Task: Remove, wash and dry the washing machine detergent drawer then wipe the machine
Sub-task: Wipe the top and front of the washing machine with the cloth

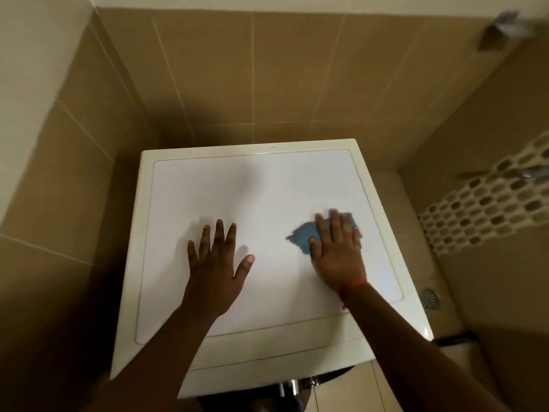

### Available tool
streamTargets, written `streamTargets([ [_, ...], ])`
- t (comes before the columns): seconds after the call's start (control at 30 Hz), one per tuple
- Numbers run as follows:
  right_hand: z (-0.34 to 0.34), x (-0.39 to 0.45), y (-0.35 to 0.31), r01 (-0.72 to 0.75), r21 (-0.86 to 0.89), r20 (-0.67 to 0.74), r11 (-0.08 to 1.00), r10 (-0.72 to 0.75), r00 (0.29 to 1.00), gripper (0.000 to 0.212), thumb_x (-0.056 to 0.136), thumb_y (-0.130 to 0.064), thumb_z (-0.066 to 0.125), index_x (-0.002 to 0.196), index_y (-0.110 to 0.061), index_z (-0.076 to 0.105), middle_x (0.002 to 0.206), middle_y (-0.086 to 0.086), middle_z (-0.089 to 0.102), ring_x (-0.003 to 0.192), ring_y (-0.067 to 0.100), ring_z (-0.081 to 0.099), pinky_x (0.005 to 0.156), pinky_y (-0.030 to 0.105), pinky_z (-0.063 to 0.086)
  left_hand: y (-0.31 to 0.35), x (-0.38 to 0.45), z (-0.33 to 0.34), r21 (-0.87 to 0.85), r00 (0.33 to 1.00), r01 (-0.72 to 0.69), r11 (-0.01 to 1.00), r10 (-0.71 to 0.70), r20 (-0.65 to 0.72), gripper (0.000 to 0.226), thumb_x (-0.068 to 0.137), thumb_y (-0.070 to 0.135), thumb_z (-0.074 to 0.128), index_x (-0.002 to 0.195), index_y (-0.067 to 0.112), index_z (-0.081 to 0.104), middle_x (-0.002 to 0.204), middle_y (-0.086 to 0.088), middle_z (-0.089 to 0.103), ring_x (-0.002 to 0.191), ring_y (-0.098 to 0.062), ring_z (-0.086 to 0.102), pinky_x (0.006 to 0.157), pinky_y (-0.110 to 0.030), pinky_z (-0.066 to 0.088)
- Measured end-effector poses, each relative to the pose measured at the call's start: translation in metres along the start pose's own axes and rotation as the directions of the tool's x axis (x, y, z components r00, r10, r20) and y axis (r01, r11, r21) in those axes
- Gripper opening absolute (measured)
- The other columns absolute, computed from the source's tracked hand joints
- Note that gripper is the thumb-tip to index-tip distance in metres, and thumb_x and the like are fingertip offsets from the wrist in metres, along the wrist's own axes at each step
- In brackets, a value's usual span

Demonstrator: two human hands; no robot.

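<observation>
I look down on the white top of the washing machine, which fills the middle of the head view. My left hand lies flat on the top, fingers spread, holding nothing. My right hand presses a blue cloth flat against the right half of the top with straight fingers; most of the cloth is hidden under the palm. A red band sits on my right wrist. The detergent drawer is out of sight.
Tan tiled walls close in behind and to the left of the machine. A mosaic tile strip runs along the right wall. A round floor drain lies on the floor to the right. The machine's front edge is near the bottom.
</observation>
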State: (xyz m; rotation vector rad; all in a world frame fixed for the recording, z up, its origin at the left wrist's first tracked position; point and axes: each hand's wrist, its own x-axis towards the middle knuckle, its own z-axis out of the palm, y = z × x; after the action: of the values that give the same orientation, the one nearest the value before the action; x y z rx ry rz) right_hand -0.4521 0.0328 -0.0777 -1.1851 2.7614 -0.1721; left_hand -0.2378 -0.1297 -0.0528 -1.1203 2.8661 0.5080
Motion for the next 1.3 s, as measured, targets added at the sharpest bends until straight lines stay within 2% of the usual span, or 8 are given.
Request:
streamTargets([
  [0.1, -0.004, -0.031, 0.028, 0.226, -0.034, 0.068, 0.973, -0.223, 0.972, 0.059, 0.101, -0.05, 0.023, 0.156, -0.028, 0.016, 0.164, 0.004, 0.009, 0.151, 0.025, 0.002, 0.121, 0.049, 0.013, 0.015, -0.003, 0.004, 0.018, 1.0, -0.009, 1.0, 0.009, 0.006, 0.087, 0.088, 0.073, -0.005, 0.158, 0.023, 0.008, 0.165, -0.007, 0.004, 0.152, -0.031, 0.002, 0.12, -0.058, 0.006],
  [0.23, -0.006, -0.057, 0.058, -0.137, -0.036, -0.011, 0.99, 0.137, 0.991, 0.061, 0.101, -0.048, 0.016, 0.156, -0.023, 0.015, 0.163, 0.013, 0.012, 0.15, 0.031, 0.005, 0.121, 0.051, 0.013, 0.033, -0.012, 0.01, 0.027, 0.999, 0.03, 0.999, -0.03, 0.014, 0.087, 0.087, 0.073, -0.004, 0.158, 0.024, 0.007, 0.165, -0.006, 0.003, 0.152, -0.029, -0.001, 0.12, -0.057, 0.003],
  [0.33, -0.005, -0.083, 0.063, 0.131, -0.031, 0.056, 0.991, -0.129, 0.99, 0.059, 0.102, -0.048, 0.022, 0.156, -0.026, 0.015, 0.164, 0.008, 0.008, 0.151, 0.028, 0.0, 0.121, 0.049, 0.01, 0.054, -0.021, 0.017, 0.031, 0.999, 0.046, 0.998, -0.047, 0.025, 0.091, 0.084, 0.075, -0.011, 0.158, 0.025, 0.004, 0.166, -0.006, 0.002, 0.152, -0.029, -0.003, 0.12, -0.056, 0.002],
  [0.5, -0.008, -0.11, 0.09, -0.017, -0.021, 0.024, 1.0, 0.017, 1.0, 0.06, 0.102, -0.047, 0.023, 0.156, -0.023, 0.015, 0.163, 0.01, 0.009, 0.151, 0.03, 0.005, 0.121, 0.05, 0.014, 0.097, -0.037, 0.023, 0.025, 0.998, 0.039, 0.999, -0.04, 0.038, 0.092, 0.082, 0.076, -0.014, 0.158, 0.025, 0.0, 0.166, -0.005, -0.003, 0.152, -0.028, -0.008, 0.121, -0.056, -0.001],
  [0.63, -0.009, -0.142, 0.114, 0.249, 0.019, 0.079, 0.968, -0.25, 0.965, 0.059, 0.102, -0.049, 0.024, 0.156, -0.028, 0.013, 0.164, 0.004, 0.005, 0.151, 0.023, -0.001, 0.121, 0.049, 0.016, 0.117, -0.053, 0.026, 0.052, 0.999, 0.029, 0.998, -0.03, 0.033, 0.095, 0.079, 0.077, -0.02, 0.157, 0.027, -0.003, 0.166, -0.003, -0.006, 0.152, -0.027, -0.01, 0.121, -0.055, -0.002],
  [0.73, -0.012, -0.156, 0.139, -0.036, 0.03, 0.011, 0.999, 0.035, 0.999, 0.059, 0.102, -0.047, 0.019, 0.156, -0.024, 0.014, 0.163, 0.01, 0.008, 0.15, 0.03, 0.005, 0.119, 0.051, 0.023, 0.122, -0.064, 0.025, 0.046, 0.998, 0.049, 0.998, -0.051, 0.027, 0.091, 0.081, 0.076, -0.016, 0.157, 0.027, -0.004, 0.166, -0.001, -0.008, 0.151, -0.025, -0.013, 0.121, -0.054, -0.004],
  [0.8, -0.007, -0.172, 0.129, -0.073, 0.024, 0.009, 0.997, 0.073, 0.997, 0.06, 0.101, -0.046, 0.019, 0.156, -0.021, 0.016, 0.162, 0.014, 0.012, 0.15, 0.032, 0.008, 0.119, 0.052, 0.022, 0.121, -0.073, 0.026, 0.04, 0.997, 0.069, 0.997, -0.07, 0.024, 0.092, 0.08, 0.077, -0.015, 0.157, 0.027, -0.004, 0.166, -0.002, -0.007, 0.151, -0.025, -0.014, 0.121, -0.055, -0.004],
  [1.3, 0.009, -0.197, 0.013, 0.278, 0.003, 0.083, 0.961, -0.277, 0.957, 0.061, 0.101, -0.049, 0.012, 0.156, -0.027, 0.003, 0.164, 0.007, -0.003, 0.151, 0.024, -0.011, 0.123, 0.044, -0.001, 0.038, -0.164, 0.028, 0.042, 0.967, 0.255, 0.966, -0.254, -0.017, 0.098, 0.074, 0.078, -0.024, 0.157, 0.028, -0.006, 0.165, -0.003, -0.009, 0.151, -0.027, -0.013, 0.12, -0.056, -0.005],
])
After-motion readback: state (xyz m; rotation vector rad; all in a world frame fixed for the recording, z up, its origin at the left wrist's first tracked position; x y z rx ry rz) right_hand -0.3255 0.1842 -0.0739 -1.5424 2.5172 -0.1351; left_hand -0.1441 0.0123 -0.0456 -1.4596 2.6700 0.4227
